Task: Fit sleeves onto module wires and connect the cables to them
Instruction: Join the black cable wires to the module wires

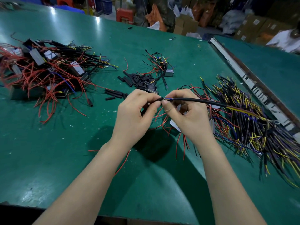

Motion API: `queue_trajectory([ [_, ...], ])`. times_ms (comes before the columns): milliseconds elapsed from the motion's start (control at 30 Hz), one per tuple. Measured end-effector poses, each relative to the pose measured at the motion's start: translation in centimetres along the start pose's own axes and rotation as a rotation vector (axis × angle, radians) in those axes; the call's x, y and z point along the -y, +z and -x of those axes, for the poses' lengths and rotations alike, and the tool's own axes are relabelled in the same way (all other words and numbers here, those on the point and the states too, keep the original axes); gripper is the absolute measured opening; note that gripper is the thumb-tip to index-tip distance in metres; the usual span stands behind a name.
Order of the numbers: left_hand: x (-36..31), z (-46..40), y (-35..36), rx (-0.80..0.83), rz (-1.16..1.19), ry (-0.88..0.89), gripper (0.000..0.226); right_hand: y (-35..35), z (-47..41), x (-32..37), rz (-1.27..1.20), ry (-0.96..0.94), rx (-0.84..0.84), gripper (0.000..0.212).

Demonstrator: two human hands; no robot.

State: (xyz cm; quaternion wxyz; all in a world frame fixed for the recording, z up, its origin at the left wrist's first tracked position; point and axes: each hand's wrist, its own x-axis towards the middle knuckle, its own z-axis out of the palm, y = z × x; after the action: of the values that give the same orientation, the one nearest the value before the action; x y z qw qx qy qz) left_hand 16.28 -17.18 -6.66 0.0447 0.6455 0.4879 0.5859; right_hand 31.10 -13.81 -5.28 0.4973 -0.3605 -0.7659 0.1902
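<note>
Both hands were held up over the green table (48,159), close together, with the fingertips almost touching.

The left hand (133,114) had its fingers curled in. Its thumb and first finger pinched a short black sleeve (158,99) on the end of a thin wire. The other fingers were folded under.

The right hand (190,114) also had its fingers curled. Its thumb and first finger pinched the end of a long black cable (199,100), just where small blue and yellow wires (168,99) came out. The little wires sat right at the mouth of the sleeve. The cable ran off to the right, over a big pile of cables (253,120) with yellow and blue ends.

Under the right hand lay a small grey module (174,125) with red wires hanging from it.

Behind the hands was a little heap of black sleeves (138,80). Far to the left sat a big pile of modules (45,69) tangled in red wires.
</note>
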Motion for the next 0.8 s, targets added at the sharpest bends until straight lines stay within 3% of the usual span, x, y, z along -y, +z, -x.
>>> queue_trajectory([
  [133, -0.04, 0.07, 0.02, 0.000, -0.016, 0.019, 0.010, -0.07, -0.05, -0.11, 0.073, -0.032, 0.013, 0.003],
  [367, 0.02, 0.17, 0.00, -0.011, -0.031, 0.033, 0.010, -0.10, -0.05, -0.08, 0.169, -0.122, 0.004, 0.008],
  [800, 0.16, 0.42, 0.31, -0.053, -0.040, 0.028, 0.011, 0.06, 0.12, 0.02, 0.151, -0.095, 0.007, 0.008],
])
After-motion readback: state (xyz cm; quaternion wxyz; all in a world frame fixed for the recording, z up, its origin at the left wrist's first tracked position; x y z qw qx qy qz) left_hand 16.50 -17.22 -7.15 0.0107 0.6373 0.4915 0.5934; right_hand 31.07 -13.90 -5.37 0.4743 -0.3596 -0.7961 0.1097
